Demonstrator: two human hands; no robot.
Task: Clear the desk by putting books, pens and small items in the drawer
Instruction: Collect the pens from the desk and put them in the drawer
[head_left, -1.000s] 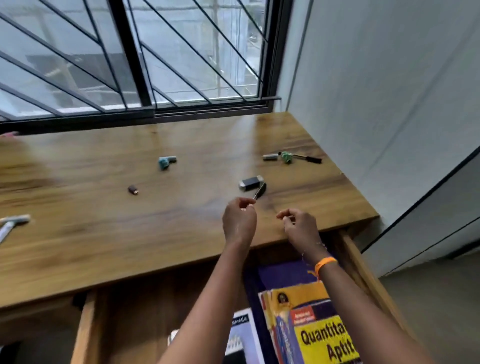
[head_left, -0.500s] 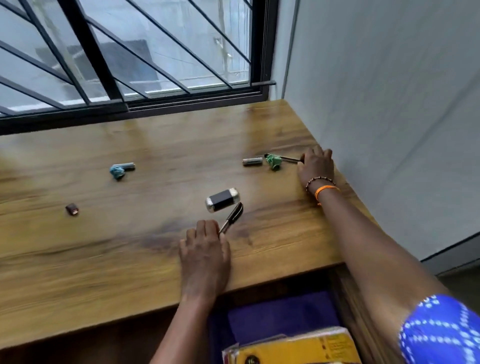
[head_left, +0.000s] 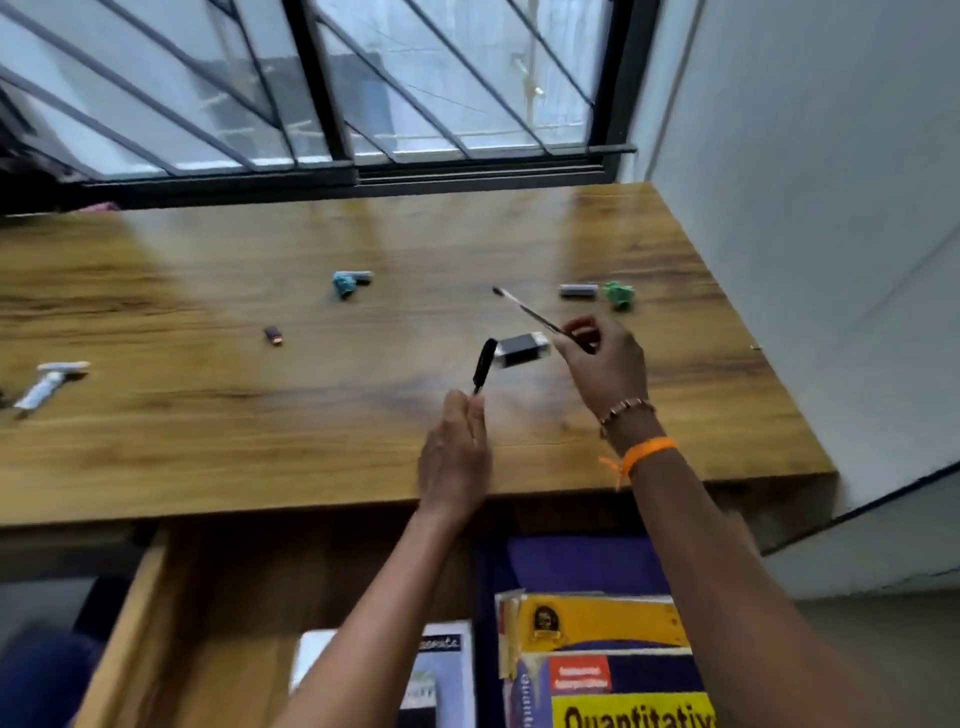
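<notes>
- Wooden desk (head_left: 208, 441) stands under a barred window (head_left: 363, 78), with a grey wall along its right side; the drawer (head_left: 135, 613) below its front edge is pulled open.
- My left hand (head_left: 454, 457) pinches the lower end of a short black pen-like item (head_left: 483, 364), which stands upright above the desk; fingers are curled round it.
- My right hand (head_left: 602, 364) pinches a thin black pen (head_left: 524, 309) by one end, and its far tip points up and left, clear of the surface.
- Judgement: both items are lifted and the step in hand is carrying them back to the drawer. Best done by keeping both pinches firm, drawing the hands over the front edge, and lowering before release so neither item rolls or bounces out.
- Risk: the thin pen is held near its end and could swing or slip.
- Drawer contents: a yellow book (head_left: 597, 670) with a purple cover under it at right, and a white and blue book (head_left: 441, 670) to the left of it. Bare wood shows on the left side, a suitable spot for the pens.
- On the desk: a black-and-silver block (head_left: 522, 349), a grey stick (head_left: 577, 291) beside a green lump (head_left: 618, 295), a teal lump (head_left: 345, 283), a small dark piece (head_left: 274, 335) and a white tube (head_left: 49, 384).
</notes>
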